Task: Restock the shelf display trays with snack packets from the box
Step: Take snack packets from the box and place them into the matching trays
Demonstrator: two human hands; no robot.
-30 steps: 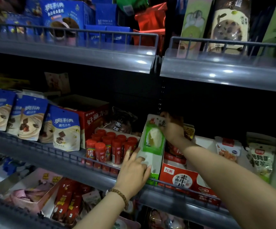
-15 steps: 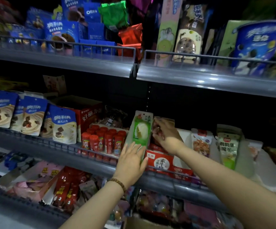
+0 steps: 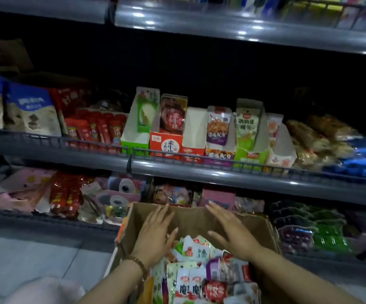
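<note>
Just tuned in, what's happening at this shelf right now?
A person is restocking snacks. The left hand and right hand hover open over the cardboard box, holding nothing. The box is heaped with mixed snack packets. On the middle shelf above, the display trays stand in a row. Most show a packet, but the white-lined tray looks empty.

Left grip (image 3: 155,235) and right grip (image 3: 232,236) extend forward side by side, spread flat, palms down.
</note>
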